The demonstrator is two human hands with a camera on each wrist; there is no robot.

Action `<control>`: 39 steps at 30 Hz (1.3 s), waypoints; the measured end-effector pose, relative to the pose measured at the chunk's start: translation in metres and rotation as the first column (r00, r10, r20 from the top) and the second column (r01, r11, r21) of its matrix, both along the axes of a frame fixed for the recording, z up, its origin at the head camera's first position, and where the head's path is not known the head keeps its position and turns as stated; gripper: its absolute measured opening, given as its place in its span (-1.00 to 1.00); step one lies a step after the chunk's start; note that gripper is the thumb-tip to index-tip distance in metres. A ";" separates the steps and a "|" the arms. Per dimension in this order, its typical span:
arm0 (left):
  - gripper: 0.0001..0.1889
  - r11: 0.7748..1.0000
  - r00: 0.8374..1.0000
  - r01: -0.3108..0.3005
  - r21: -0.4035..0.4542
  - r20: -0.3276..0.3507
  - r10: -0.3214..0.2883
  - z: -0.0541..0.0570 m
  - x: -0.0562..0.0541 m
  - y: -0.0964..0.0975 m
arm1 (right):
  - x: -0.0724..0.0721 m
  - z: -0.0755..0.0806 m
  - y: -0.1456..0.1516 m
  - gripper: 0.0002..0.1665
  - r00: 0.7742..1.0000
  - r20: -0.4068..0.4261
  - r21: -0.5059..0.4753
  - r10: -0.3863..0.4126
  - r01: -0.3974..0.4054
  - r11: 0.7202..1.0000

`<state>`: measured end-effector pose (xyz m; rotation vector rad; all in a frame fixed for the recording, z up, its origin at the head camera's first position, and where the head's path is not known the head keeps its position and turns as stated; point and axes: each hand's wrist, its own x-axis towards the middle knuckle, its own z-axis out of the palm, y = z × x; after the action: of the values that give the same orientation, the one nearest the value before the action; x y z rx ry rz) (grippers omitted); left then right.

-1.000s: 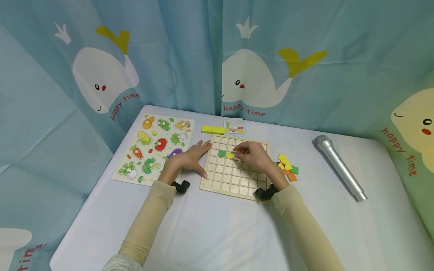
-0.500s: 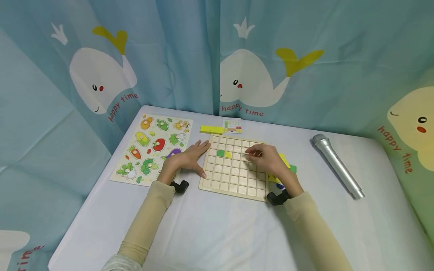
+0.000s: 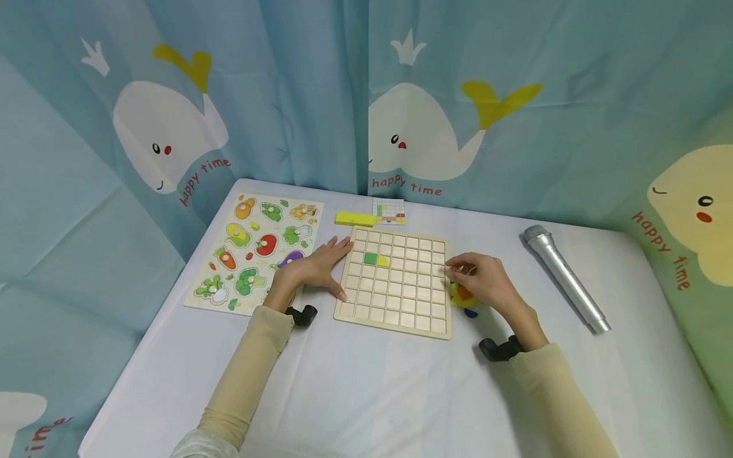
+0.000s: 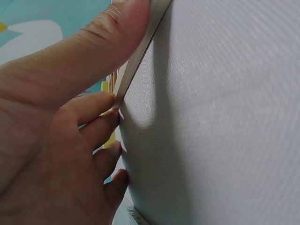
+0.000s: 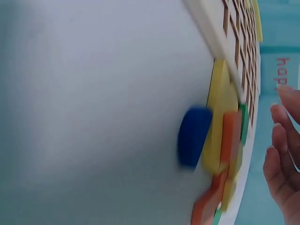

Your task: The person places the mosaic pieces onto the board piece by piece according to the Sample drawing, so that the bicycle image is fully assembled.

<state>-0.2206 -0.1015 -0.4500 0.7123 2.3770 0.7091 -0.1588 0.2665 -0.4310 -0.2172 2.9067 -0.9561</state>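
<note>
Blue whale-print curtains (image 3: pixel 321 114) hang behind the white table (image 3: pixel 366 394), where a wooden grid board (image 3: pixel 392 284) holds a green square (image 3: pixel 370 258) and a yellow piece (image 3: pixel 383 261) side by side. At the board's left edge the left hand (image 3: pixel 314 270) touches it, thumb and fingers spread; the right hand (image 3: pixel 483 278) hovers near the loose coloured pieces (image 3: pixel 462 293) just right of the board, fingers loosely curled, gripping nothing. A silver microphone (image 3: pixel 569 280) lies farther right of the board.
</note>
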 end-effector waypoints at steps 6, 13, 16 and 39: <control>0.31 1.000 1.000 0.000 0.006 0.000 0.000 -0.001 0.000 0.000 | 0.009 0.000 0.022 -0.74 0.998 0.001 0.013 -0.056 0.056 0.998; 0.31 1.000 1.000 0.002 -0.001 0.009 -0.002 -0.002 0.000 -0.002 | 0.014 -0.005 0.038 -0.71 0.993 0.033 0.038 -0.115 0.113 0.993; 0.31 1.000 1.000 -0.003 -0.005 0.016 0.003 -0.002 -0.001 -0.002 | 0.012 -0.009 0.040 -0.70 0.992 0.043 0.039 -0.116 0.114 0.993; 0.30 1.000 1.000 0.002 0.002 0.008 -0.002 -0.001 -0.001 -0.001 | -0.005 -0.016 0.026 -0.67 0.998 0.026 0.101 0.059 -0.061 0.993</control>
<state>-0.2214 -0.1025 -0.4512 0.7110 2.3681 0.7119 -0.1641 0.2920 -0.4469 -0.2835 2.9000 -0.7933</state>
